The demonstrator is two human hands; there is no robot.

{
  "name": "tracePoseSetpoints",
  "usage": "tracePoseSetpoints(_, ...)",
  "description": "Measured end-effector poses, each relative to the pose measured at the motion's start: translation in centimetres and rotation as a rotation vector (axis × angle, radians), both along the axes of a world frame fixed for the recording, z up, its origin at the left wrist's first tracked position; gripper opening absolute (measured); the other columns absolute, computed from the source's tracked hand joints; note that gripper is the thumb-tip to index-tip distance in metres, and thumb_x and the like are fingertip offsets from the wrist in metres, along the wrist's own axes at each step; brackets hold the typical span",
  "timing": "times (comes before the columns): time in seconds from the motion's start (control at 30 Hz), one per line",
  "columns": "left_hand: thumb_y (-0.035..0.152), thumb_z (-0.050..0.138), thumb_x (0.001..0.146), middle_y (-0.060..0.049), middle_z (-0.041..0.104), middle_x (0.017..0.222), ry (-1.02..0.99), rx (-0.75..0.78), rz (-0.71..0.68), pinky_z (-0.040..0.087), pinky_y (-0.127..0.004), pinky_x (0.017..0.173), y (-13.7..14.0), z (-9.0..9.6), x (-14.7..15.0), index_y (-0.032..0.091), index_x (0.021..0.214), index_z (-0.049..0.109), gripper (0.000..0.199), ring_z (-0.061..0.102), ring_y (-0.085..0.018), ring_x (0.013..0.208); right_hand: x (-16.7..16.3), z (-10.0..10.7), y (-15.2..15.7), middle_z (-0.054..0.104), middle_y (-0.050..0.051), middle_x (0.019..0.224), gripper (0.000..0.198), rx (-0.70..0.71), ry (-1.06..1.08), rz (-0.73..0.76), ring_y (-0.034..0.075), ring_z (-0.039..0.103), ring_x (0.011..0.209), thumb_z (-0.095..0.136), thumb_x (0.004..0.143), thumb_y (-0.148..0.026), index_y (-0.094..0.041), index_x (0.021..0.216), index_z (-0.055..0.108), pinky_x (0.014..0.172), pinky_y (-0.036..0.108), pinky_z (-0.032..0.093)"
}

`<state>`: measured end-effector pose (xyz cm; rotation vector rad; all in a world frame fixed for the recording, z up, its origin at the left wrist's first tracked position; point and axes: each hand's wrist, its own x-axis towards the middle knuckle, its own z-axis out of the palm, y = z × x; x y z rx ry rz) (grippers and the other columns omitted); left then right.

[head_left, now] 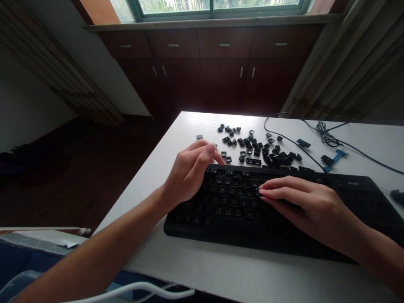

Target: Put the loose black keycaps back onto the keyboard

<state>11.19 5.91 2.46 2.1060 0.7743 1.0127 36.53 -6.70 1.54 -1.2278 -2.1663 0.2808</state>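
A black keyboard [217, 229] lies across the white table, with some key positions bare and others capped. My right hand [307, 202] is over its middle, thumb and fingertips pinched on a small dark keycap [258, 192] at the key bed. The palm side hides the keys beneath it. My left hand [192, 168] rests at the keyboard's far left edge, fingers loosely bent and apart, with nothing visible in them. Behind the keyboard, loose black keycaps [279, 159] lie in a scattered heap, some upside down.
A blue tool [337, 159] lies behind the keyboard at right, near a bundled black cable [323, 128]. One keycap [199, 136] sits apart, beyond my left hand. A white curved rail [148, 287] and blue fabric [19, 256] are by the table's near left edge.
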Motion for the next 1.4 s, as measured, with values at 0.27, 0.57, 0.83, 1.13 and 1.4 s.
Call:
tracePoseSetpoints(0.27,0.036,0.036,0.105,-0.005,0.064,0.088,-0.017,-0.011,-0.010,0.048,-0.032,0.084,-0.1,0.1,0.0,0.018,0.082,0.072,0.047,0.060,-0.016,0.089,0.5,0.4,0.2,0.066,0.007,0.120,0.024,-0.035,-0.075,0.080,0.017,0.067,0.102,0.060,0.093,-0.014,-0.021,0.114,0.068,0.086,0.026,0.059)
tracePoseSetpoints(0.57,0.033,0.036,0.105,-0.005,0.062,0.089,-0.036,0.002,-0.013,0.046,-0.031,0.082,0.0,-0.1,0.0,0.018,0.081,0.073,0.046,0.060,-0.015,0.088,0.4,0.0,0.4,0.068,0.007,0.113,0.021,0.024,-0.005,0.079,0.013,0.066,0.101,0.061,0.093,-0.009,-0.018,0.110,0.068,0.088,0.023,0.057)
tracePoseSetpoints(0.83,0.032,0.037,0.105,-0.004,0.062,0.088,-0.043,0.003,-0.010,0.046,-0.032,0.083,-0.1,-0.1,0.0,0.018,0.080,0.073,0.046,0.060,-0.015,0.088,0.6,-0.5,0.5,0.068,0.005,0.112,0.016,0.007,0.025,0.072,0.011,0.066,0.100,0.064,0.091,-0.010,-0.018,0.105,0.066,0.089,0.021,0.056)
tracePoseSetpoints(1.13,0.033,0.037,0.105,-0.004,0.063,0.088,-0.053,0.001,-0.022,0.047,-0.031,0.082,0.1,-0.2,0.0,0.017,0.081,0.073,0.046,0.060,-0.014,0.088,1.0,-0.1,0.5,0.066,0.005,0.118,0.022,-0.011,-0.046,0.097,0.011,0.065,0.104,0.063,0.093,-0.012,-0.020,0.113,0.066,0.091,0.021,0.055)
tracePoseSetpoints(1.4,0.034,0.037,0.105,-0.004,0.063,0.088,-0.045,0.004,-0.015,0.047,-0.031,0.083,0.0,-0.2,0.0,0.018,0.081,0.073,0.046,0.060,-0.014,0.088,1.2,0.3,0.7,0.065,0.005,0.119,0.022,-0.063,-0.066,0.135,0.015,0.065,0.104,0.061,0.093,-0.014,-0.022,0.113,0.066,0.087,0.025,0.057)
